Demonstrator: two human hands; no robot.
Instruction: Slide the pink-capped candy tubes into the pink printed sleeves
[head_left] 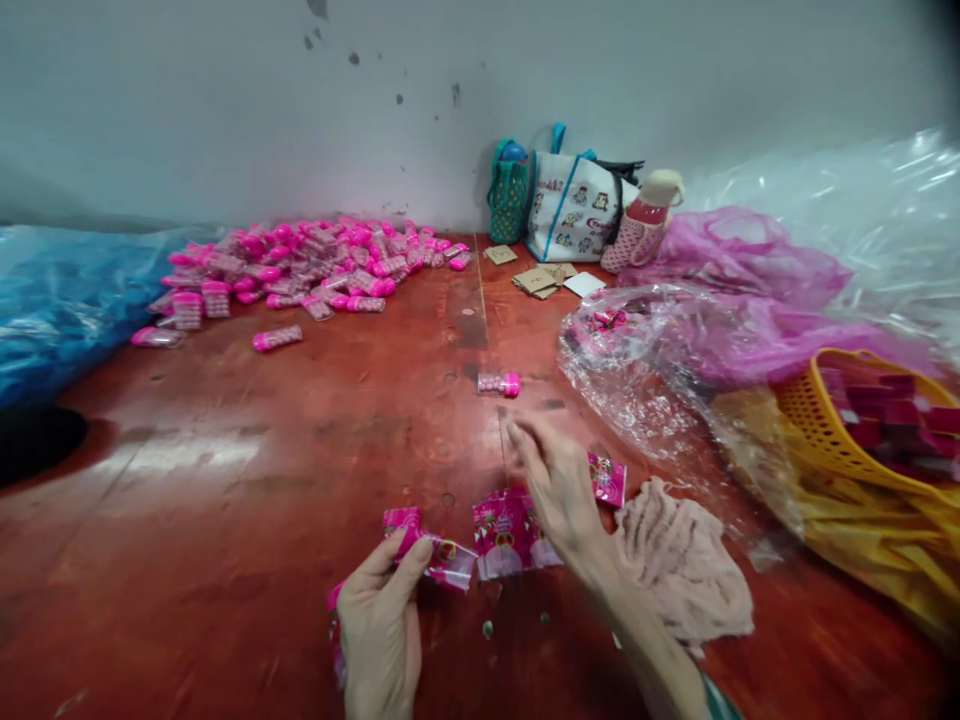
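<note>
My left hand (381, 625) grips a small pink printed sachet (431, 553) at the near edge of the red table (247, 500). My right hand (553, 482) hovers open, fingers spread and blurred, above more pink sachets (504, 535) lying flat. One sachet (609, 480) pokes out just right of that hand. A lone pink-capped clear capsule (499, 384) lies on the table a short way beyond my right fingertips.
A big heap of pink capsules (307, 265) fills the far left. A clear bag (645, 370), pink plastic (757, 290), a yellow basket (862, 430) and a beige cloth (682, 565) crowd the right. Tote bags (570, 205) stand by the wall.
</note>
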